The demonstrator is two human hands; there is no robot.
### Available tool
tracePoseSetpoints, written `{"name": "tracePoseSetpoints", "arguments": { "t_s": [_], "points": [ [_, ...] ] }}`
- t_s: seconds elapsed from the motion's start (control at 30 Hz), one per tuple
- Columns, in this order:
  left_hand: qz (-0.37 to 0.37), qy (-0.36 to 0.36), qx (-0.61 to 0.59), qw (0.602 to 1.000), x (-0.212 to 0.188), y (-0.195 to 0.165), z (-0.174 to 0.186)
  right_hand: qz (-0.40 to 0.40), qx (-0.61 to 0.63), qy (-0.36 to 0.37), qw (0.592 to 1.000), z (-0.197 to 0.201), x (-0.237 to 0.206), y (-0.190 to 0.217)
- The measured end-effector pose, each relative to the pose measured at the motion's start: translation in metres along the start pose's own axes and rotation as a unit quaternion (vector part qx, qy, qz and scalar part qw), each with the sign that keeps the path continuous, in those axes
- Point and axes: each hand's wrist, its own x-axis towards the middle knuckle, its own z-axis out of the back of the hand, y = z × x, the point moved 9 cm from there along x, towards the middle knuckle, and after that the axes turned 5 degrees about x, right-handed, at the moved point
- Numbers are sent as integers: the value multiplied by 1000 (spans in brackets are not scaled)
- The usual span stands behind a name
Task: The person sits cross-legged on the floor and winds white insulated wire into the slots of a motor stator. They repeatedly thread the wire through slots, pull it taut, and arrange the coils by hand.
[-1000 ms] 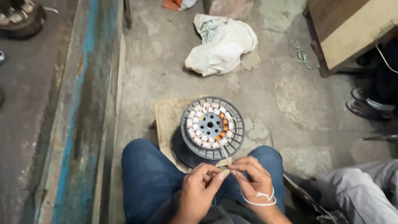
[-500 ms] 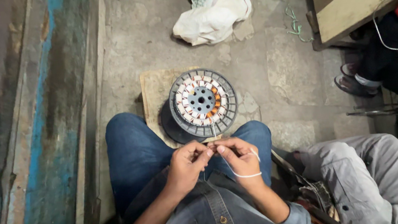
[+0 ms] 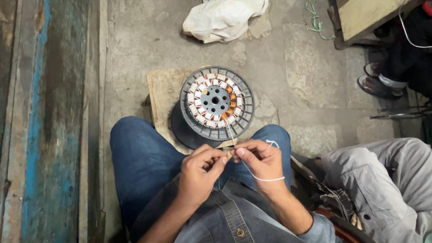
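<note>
The left hand and the right hand met fingertip to fingertip above the person's knees, both sets of fingers pinched closed on a thin white string; the string looped below the right hand and also ran up to the round motor stator. The stator stood just beyond the hands on a wooden board on the floor; a white bag lay well apart.

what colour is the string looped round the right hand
White: the string looped around the right hand shows best in the head view.
</note>
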Motion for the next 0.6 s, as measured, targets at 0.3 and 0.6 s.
{"name": "tracePoseSetpoints", "arguments": {
  "t_s": [0.3, 0.6],
  "points": [
    [-7, 8, 15, 1000, -1, -15, 2, -31, 30, -9, 999, 2, -1, -11],
    [-213, 53, 141, 965, -4, -54, -5, -9, -10, -17, 1000, 3, 2, -15]
  ]
}}
